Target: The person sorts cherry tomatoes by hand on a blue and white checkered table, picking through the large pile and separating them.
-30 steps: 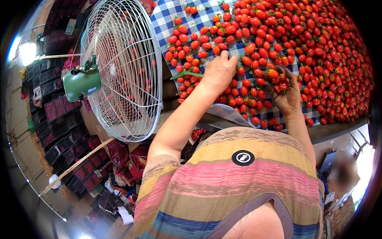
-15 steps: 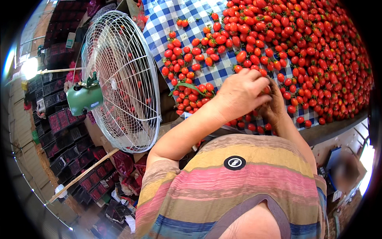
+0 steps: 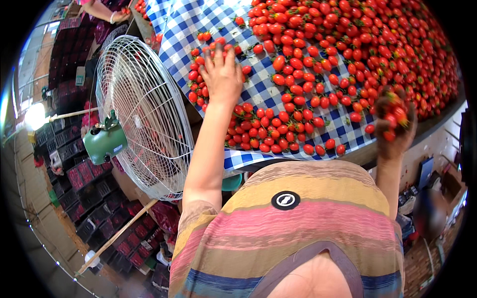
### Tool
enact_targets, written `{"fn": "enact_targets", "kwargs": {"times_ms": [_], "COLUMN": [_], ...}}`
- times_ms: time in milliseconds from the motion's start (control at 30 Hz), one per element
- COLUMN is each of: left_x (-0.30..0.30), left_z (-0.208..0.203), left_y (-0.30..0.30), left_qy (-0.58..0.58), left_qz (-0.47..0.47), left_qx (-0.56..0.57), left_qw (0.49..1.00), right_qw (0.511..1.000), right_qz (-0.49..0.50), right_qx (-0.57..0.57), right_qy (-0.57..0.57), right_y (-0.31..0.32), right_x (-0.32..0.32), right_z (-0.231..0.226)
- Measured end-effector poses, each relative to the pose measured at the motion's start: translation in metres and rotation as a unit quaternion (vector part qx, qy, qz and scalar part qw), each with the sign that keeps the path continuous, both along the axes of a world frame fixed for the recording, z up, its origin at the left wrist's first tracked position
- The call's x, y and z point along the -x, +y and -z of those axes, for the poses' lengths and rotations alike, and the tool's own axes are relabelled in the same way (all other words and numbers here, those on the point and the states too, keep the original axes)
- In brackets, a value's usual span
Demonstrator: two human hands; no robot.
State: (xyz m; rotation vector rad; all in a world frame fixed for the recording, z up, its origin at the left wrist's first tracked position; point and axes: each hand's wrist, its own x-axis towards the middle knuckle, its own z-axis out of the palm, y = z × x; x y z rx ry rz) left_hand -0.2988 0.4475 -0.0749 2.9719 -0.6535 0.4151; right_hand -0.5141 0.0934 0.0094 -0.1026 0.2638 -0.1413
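Dark crates point(image 3: 82, 176) stood in rows to the left, beyond a large wire-caged fan point(image 3: 141, 119) that faced the bench point(image 3: 431, 125), likely for moving air across it. Blue-and-white checked cloth point(image 3: 263, 94) covered the top, perhaps as a softer bed for the small red tomatoes point(image 3: 392, 54). Most of these lay heaped toward the right and far side, with a looser patch near the person and another group at the left. The left hand point(image 3: 222, 79) was palm down over that left group, its fingers spread wide among the fruit. The right hand point(image 3: 403, 135) was cupped around several tomatoes at the near edge, palm seemingly turned up and fingers curled, presumably so that none rolled out. Another person's arm point(image 3: 99, 10) showed at the upper left.
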Motion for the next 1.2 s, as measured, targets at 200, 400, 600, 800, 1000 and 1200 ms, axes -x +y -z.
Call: {"fn": "enact_targets", "kwargs": {"times_ms": [200, 400, 600, 800, 1000, 1200], "left_x": [0.123, 0.121, 0.148, 0.169, 0.132, 0.132], "left_z": [-0.037, -0.038, -0.048, -0.045, -0.064, -0.047], "left_y": [-0.025, 0.077, 0.023, -0.027, 0.088, 0.043], "left_qy": [0.211, 0.207, 0.206, 0.539, 0.466, 0.26], "left_qz": [0.246, 0.032, 0.246, 0.292, 0.018, 0.097], "left_qx": [0.033, -0.061, 0.153, 0.113, -0.056, 0.038], "left_qw": [0.946, 0.976, 0.935, 0.782, 0.883, 0.96], "right_qw": [0.973, 0.842, 0.781, 0.766, 0.49, 0.272], "right_qz": [0.199, 0.368, 0.308, 0.289, 0.176, 0.145], "right_qx": [0.103, 0.084, 0.213, 0.43, 0.78, 0.928], "right_qy": [0.059, 0.386, 0.499, 0.38, 0.347, 0.208], "right_y": [-0.097, -0.106, -0.115, -0.143, -0.088, -0.016], "right_x": [0.192, 0.27, 0.241, 0.192, 0.131, 0.06], "right_z": [0.028, 0.149, 0.156, 0.111, 0.03, 0.024]}}
